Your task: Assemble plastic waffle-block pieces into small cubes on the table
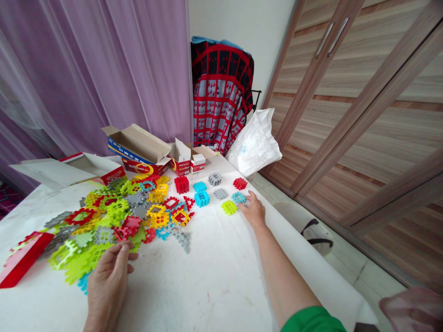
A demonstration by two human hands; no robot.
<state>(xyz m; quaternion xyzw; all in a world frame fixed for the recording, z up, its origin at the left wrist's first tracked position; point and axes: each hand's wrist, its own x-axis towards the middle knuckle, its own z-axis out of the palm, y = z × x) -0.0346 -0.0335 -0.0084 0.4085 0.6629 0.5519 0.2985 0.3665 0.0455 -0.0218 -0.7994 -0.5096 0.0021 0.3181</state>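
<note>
My right hand (pixel 254 211) reaches to the right side of the table, its fingertips closed at the edge of a blue interlocking tile (pixel 238 197). Around that tile lie a lime green tile (pixel 229 207), a grey tile (pixel 220 193) and a red tile stack (pixel 240 183). At the front of a mixed pile of plastic tiles (pixel 119 207), my left hand (pixel 111 272) has thumb and fingers drawn together. Just beyond its fingertips is a red tile (pixel 129 227); whether the fingers grip it is hidden.
Further stacks, a red one (pixel 182 184), a blue one (pixel 201 198) and a grey one (pixel 215 178), stand mid-table. Open cardboard boxes (pixel 138 145) line the back edge. A white plastic bag (pixel 256 145) hangs at the far right corner. A red box flap (pixel 26 260) lies left.
</note>
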